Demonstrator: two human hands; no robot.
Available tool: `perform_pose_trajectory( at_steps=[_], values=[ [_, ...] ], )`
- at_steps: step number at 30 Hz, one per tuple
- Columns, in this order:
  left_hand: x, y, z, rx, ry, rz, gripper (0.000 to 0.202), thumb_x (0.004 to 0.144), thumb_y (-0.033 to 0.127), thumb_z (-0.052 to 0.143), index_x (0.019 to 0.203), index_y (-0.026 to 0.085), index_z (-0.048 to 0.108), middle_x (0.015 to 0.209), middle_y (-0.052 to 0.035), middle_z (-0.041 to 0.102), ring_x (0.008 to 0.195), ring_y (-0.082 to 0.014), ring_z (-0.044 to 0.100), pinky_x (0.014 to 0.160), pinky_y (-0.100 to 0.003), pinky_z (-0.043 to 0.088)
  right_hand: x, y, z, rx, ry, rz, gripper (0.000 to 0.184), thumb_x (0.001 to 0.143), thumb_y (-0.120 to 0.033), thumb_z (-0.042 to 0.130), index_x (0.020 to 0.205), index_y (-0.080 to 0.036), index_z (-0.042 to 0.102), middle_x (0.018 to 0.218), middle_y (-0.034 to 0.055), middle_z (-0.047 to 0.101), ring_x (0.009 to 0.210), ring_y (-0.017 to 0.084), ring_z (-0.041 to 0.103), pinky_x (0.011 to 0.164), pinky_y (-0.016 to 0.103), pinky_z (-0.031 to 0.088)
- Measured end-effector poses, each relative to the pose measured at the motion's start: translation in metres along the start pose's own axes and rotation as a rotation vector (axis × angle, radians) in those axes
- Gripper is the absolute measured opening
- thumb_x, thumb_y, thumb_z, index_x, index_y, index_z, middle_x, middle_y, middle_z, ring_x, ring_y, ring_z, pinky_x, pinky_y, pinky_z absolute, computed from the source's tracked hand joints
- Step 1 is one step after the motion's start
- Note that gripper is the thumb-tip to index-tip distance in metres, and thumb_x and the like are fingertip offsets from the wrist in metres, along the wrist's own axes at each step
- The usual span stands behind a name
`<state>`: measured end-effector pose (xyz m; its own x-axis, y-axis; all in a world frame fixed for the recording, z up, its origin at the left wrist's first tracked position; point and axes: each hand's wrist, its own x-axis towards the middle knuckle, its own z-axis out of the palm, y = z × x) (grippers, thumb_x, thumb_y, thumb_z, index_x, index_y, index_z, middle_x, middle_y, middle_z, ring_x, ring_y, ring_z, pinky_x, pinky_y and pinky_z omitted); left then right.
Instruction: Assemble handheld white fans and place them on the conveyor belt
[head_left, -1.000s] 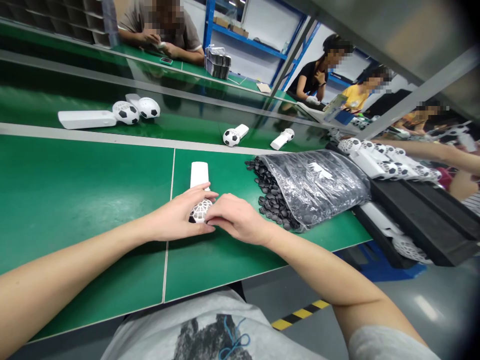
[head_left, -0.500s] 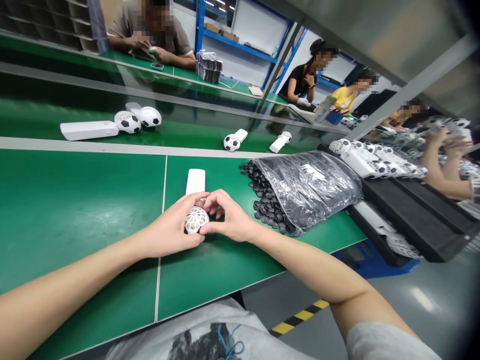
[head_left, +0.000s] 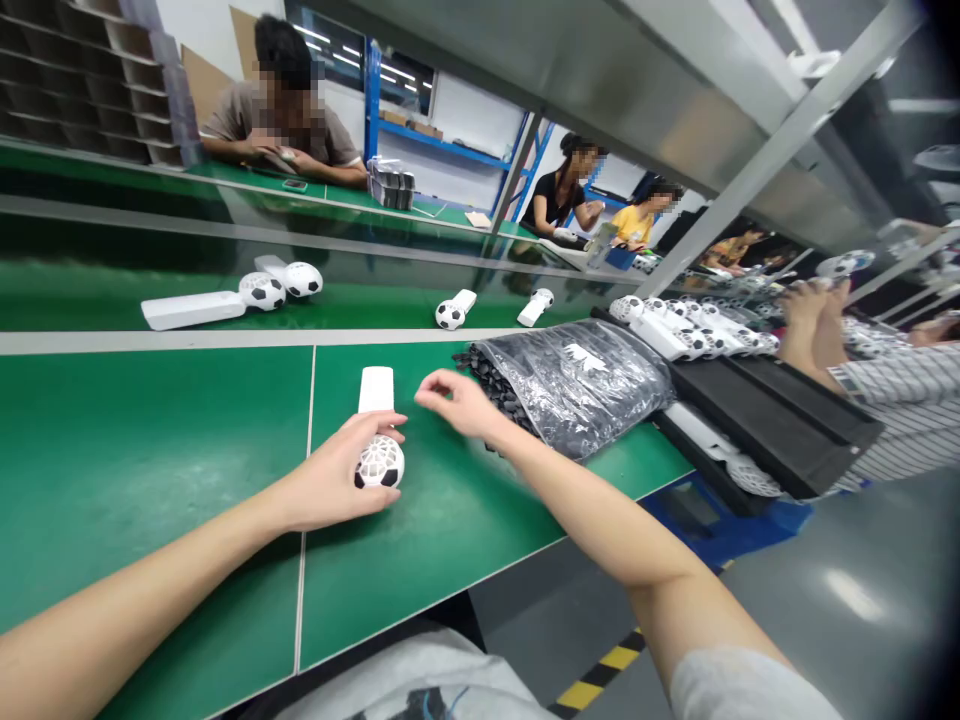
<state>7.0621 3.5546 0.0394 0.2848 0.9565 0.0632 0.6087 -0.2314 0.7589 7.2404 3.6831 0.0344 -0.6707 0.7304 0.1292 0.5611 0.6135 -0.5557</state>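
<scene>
My left hand (head_left: 330, 475) grips a white handheld fan (head_left: 376, 390) low on the green bench top (head_left: 442, 520). Its fingers curl around the neck, just above the fan's lattice ball head (head_left: 380, 463), which has black patches like a football. The flat white handle points away from me. My right hand (head_left: 457, 403) hovers open and empty to the right of the fan. Nearest to it are the loose black plastic pieces (head_left: 495, 380) spilling from a clear plastic bag (head_left: 577, 385).
Several finished white fans (head_left: 193, 310) lie on the green bench beyond the grey divider. At right, a black foam tray (head_left: 772, 400) stands beside a row of white fans (head_left: 675, 335). A co-worker's striped sleeve (head_left: 877, 410) shows at far right; other people sit farther back.
My right hand has come off the ball head and moved right toward the black pieces, fingers apart. My left hand keeps hold of the fan, and the view has tilted upward.
</scene>
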Motion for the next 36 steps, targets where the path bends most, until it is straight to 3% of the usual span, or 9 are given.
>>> perform_pose_trajectory(
  at_steps=[4, 10, 14, 17, 20, 23, 28, 32, 36],
  values=[
    [0.002, -0.002, 0.004, -0.021, 0.063, 0.025, 0.05, 0.076, 0.043, 0.053, 0.119, 0.02, 0.04, 0.123, -0.0109, 0.049, 0.111, -0.0258, 0.05, 0.096, -0.043, 0.038, 0.029, 0.036, -0.031, -0.462, 0.114, 0.165, 0.018, 0.087, -0.025, 0.049, 0.095, -0.013, 0.061, 0.098, 0.0109, 0.059, 0.092, 0.019, 0.054, 0.082, 0.03, 0.041],
    [0.0, -0.007, -0.001, -0.031, 0.006, 0.083, 0.049, 0.074, 0.035, 0.056, 0.118, 0.023, 0.04, 0.125, -0.0107, 0.047, 0.115, -0.027, 0.046, 0.097, -0.044, 0.038, 0.038, 0.046, -0.03, -0.62, -0.013, 0.131, 0.017, 0.086, -0.015, 0.047, 0.091, -0.01, 0.062, 0.093, 0.0156, 0.062, 0.092, 0.021, 0.056, 0.082, 0.029, 0.041],
    [-0.004, -0.005, -0.011, 0.05, 0.087, -0.054, 0.043, 0.068, 0.029, 0.056, 0.109, 0.02, 0.048, 0.119, -0.0103, 0.043, 0.114, -0.0277, 0.043, 0.096, -0.044, 0.038, 0.034, 0.04, -0.03, -0.637, 0.008, 0.081, 0.021, 0.085, -0.007, 0.042, 0.091, -0.007, 0.061, 0.091, 0.0181, 0.061, 0.091, 0.023, 0.056, 0.082, 0.033, 0.041],
    [-0.006, -0.007, -0.029, 0.026, 0.027, -0.152, 0.041, 0.067, 0.03, 0.055, 0.107, 0.019, 0.051, 0.109, -0.0079, 0.044, 0.099, -0.0239, 0.052, 0.085, -0.038, 0.045, 0.023, 0.029, -0.032, -0.582, 0.03, 0.034, 0.018, 0.086, -0.013, 0.044, 0.091, -0.01, 0.061, 0.091, 0.0134, 0.061, 0.088, 0.02, 0.056, 0.08, 0.031, 0.043],
    [-0.007, -0.013, -0.05, -0.001, -0.109, -0.105, 0.046, 0.066, 0.029, 0.056, 0.111, 0.021, 0.051, 0.108, -0.0053, 0.045, 0.093, -0.0209, 0.053, 0.082, -0.033, 0.045, 0.004, 0.006, -0.028, -0.41, 0.006, -0.032, 0.015, 0.088, -0.02, 0.046, 0.092, -0.015, 0.06, 0.088, 0.0052, 0.062, 0.081, 0.014, 0.058, 0.076, 0.026, 0.045],
    [-0.007, -0.018, -0.061, -0.008, -0.191, -0.056, 0.049, 0.068, 0.027, 0.054, 0.116, 0.022, 0.048, 0.111, -0.0045, 0.045, 0.09, -0.0185, 0.053, 0.079, -0.03, 0.044, -0.014, -0.024, -0.022, -0.158, -0.021, -0.117, 0.024, 0.085, -0.019, 0.05, 0.108, -0.016, 0.056, 0.089, 0.0047, 0.063, 0.08, 0.015, 0.058, 0.075, 0.029, 0.046],
    [-0.006, -0.019, -0.055, 0.007, -0.178, -0.076, 0.052, 0.067, 0.021, 0.05, 0.118, 0.02, 0.044, 0.112, -0.0054, 0.043, 0.084, -0.0167, 0.052, 0.072, -0.027, 0.044, -0.028, -0.058, -0.014, 0.012, -0.166, -0.205, 0.016, 0.086, -0.016, 0.047, 0.094, -0.019, 0.061, 0.091, 0.0044, 0.063, 0.084, 0.016, 0.058, 0.076, 0.03, 0.045],
    [-0.008, -0.02, -0.047, 0.013, -0.134, -0.105, 0.053, 0.066, 0.02, 0.049, 0.118, 0.02, 0.043, 0.112, -0.0064, 0.042, 0.082, -0.0164, 0.051, 0.066, -0.026, 0.044, -0.027, -0.065, -0.002, 0.232, -0.25, -0.109, 0.009, 0.087, -0.018, 0.046, 0.09, -0.019, 0.055, 0.081, 0.0011, 0.063, 0.072, 0.013, 0.057, 0.067, 0.027, 0.045],
    [-0.009, -0.021, -0.043, 0.008, -0.094, -0.085, 0.048, 0.065, 0.018, 0.049, 0.113, 0.02, 0.045, 0.109, -0.0056, 0.044, 0.086, -0.0173, 0.05, 0.07, -0.027, 0.044, -0.02, -0.067, 0.01, 0.282, -0.227, -0.187, 0.01, 0.086, -0.017, 0.047, 0.091, -0.018, 0.055, 0.088, 0.0029, 0.062, 0.08, 0.014, 0.056, 0.073, 0.028, 0.045]
  ],
)
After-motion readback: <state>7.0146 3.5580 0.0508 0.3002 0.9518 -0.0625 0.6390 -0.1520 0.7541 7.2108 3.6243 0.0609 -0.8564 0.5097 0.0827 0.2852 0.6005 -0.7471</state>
